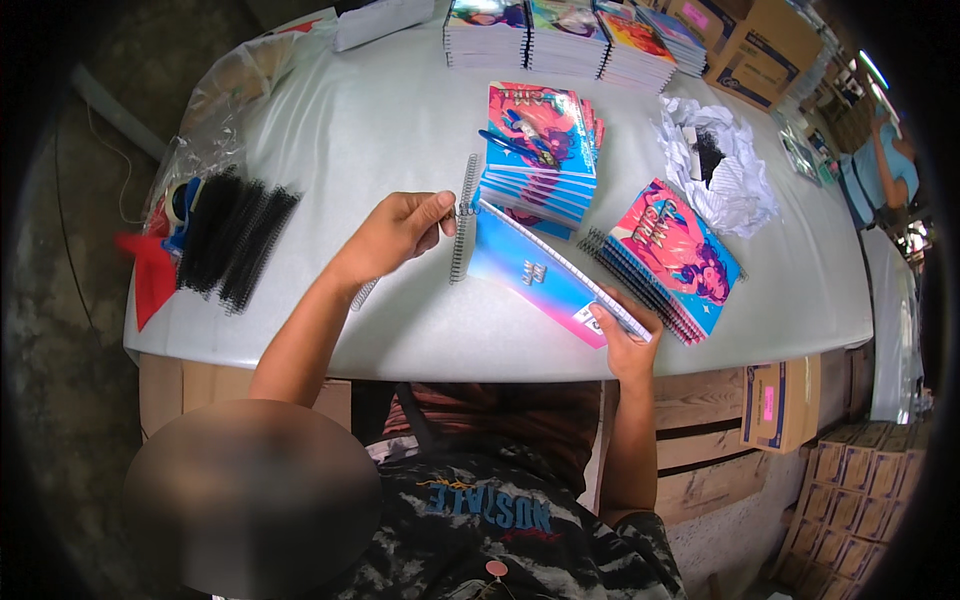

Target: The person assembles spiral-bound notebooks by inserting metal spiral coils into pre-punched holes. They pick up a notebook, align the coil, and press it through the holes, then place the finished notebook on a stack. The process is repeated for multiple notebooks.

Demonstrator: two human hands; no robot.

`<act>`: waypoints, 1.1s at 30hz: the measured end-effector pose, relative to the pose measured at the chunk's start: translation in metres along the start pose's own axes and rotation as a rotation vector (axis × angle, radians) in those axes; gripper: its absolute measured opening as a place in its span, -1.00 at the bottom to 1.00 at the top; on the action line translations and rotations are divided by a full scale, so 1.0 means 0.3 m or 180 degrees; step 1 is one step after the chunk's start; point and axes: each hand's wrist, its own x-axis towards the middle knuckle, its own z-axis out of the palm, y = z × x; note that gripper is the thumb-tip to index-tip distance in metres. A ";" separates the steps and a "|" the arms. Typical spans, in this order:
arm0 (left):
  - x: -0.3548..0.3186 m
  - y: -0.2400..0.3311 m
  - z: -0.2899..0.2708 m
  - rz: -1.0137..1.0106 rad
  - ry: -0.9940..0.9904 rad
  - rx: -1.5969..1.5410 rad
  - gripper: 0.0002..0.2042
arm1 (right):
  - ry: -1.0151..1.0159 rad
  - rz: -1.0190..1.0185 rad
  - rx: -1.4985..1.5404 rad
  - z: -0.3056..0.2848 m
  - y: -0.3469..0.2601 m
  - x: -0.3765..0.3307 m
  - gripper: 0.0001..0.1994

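Note:
My left hand (pixel 405 232) pinches a thin dark spiral binding coil (pixel 463 235) between thumb and fingers, at the far left corner of a notebook. This blue and pink notebook (pixel 540 280) is tilted up on its edge, its page edges facing away from me. Its near right corner is gripped by my right hand (pixel 630 340), thumb on the cover. Just beyond lies a fanned stack of notebooks (pixel 540 190) with a blue pen-like tool (pixel 515 148) on top. To the right of my right hand sits a pile of coil-bound notebooks (pixel 675 250) with pink and blue covers.
Bunches of black coils (pixel 235 240) lie at the left of the white-covered table (pixel 330 150), beside a red cloth (pixel 153 275). Crumpled paper (pixel 740 195) holds more dark coils. Tall notebook stacks (pixel 487 40) and a carton (pixel 760 62) stand at the back. Another person (pixel 885 165) is at far right.

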 end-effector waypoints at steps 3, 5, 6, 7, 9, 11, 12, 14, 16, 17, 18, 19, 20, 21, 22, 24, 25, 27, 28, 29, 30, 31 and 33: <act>0.017 0.044 -0.020 -0.0414 -0.0277 -0.0125 -0.52 | -0.0152 -0.0241 0.0026 -0.007 0.017 0.008 -0.73; 0.029 0.063 -0.045 -0.0547 -0.0453 -0.0108 -0.51 | -0.0212 -0.0211 0.0062 -0.011 0.027 0.002 -0.72; 0.035 0.068 -0.059 -0.0679 -0.0521 -0.0220 -0.55 | -0.0239 -0.0195 0.0077 -0.014 0.029 0.000 -0.71; 0.040 0.069 -0.061 -0.0550 -0.0482 -0.0223 -0.58 | -0.0306 -0.0200 0.0049 -0.017 0.026 0.001 -0.71; 0.050 0.064 -0.061 -0.0296 -0.0402 -0.0230 -0.64 | -0.0442 -0.0206 -0.0005 -0.022 0.014 0.005 -0.71; 0.056 0.045 -0.079 0.0518 -0.0549 0.0128 -0.74 | -0.0383 -0.0030 0.0081 -0.022 0.001 0.002 -0.72; 0.053 0.042 -0.074 0.1148 -0.0524 0.0511 -0.76 | -0.0346 0.0058 0.0122 -0.021 -0.004 -0.001 -0.73; 0.042 0.040 -0.057 0.1975 -0.0318 0.1341 -0.83 | -0.0129 0.0219 0.0262 -0.013 -0.008 -0.013 -0.75; 0.032 0.050 -0.032 0.2377 0.0053 0.2236 -0.91 | 0.0086 0.0316 0.0449 0.004 -0.017 -0.014 -0.76; 0.033 0.057 -0.027 0.2571 0.0249 0.2682 -0.90 | 0.0015 0.0359 0.0372 0.000 -0.009 -0.019 -0.77; 0.025 0.093 -0.042 0.2046 -0.0489 0.2822 -0.83 | -0.0043 0.0400 0.0286 -0.006 0.006 -0.031 -0.77; 0.016 0.121 -0.037 0.1982 -0.0390 0.3008 -0.81 | -0.0114 0.0449 0.0208 -0.008 0.011 -0.037 -0.77; 0.003 0.145 -0.023 0.1917 -0.0291 0.3191 -0.80 | -0.0133 0.0378 0.0065 -0.005 0.007 -0.039 -0.77; -0.009 0.164 -0.007 0.1854 -0.0184 0.3380 -0.78 | -0.0156 0.0235 0.0029 0.005 -0.003 -0.034 -0.77; -0.020 0.175 0.012 0.2048 0.0053 0.3616 -0.78 | -0.0178 0.0092 -0.0007 0.015 -0.016 -0.029 -0.77; -0.025 0.135 0.026 0.2667 0.0401 0.3615 -0.79 | -0.0267 0.0081 -0.0226 0.019 -0.039 -0.031 -0.75; -0.028 0.124 0.023 0.2979 0.0582 0.3603 -0.79 | -0.0309 -0.0053 -0.0203 0.019 -0.036 -0.029 -0.75; -0.045 0.146 0.011 0.2528 -0.0001 0.3806 -0.76 | -0.0395 -0.0306 -0.0156 0.024 -0.019 -0.030 -0.74; -0.051 0.169 0.028 0.2430 0.0097 0.3977 -0.77 | -0.0384 -0.0257 -0.0130 0.032 -0.016 -0.038 -0.73; -0.053 0.180 0.038 0.2327 0.0198 0.4145 -0.78 | -0.0368 -0.0285 -0.0129 0.038 -0.015 -0.043 -0.72; -0.049 0.171 0.038 0.2770 0.0470 0.4015 -0.77 | -0.0357 -0.0328 -0.0122 0.043 -0.017 -0.043 -0.72; -0.052 0.155 0.030 0.2690 0.0307 0.3969 -0.77 | -0.0347 -0.0372 -0.0114 0.045 -0.018 -0.043 -0.71; -0.068 0.134 0.011 0.2517 -0.0032 0.3857 -0.77 | -0.0352 -0.0430 -0.0147 0.048 -0.020 -0.047 -0.70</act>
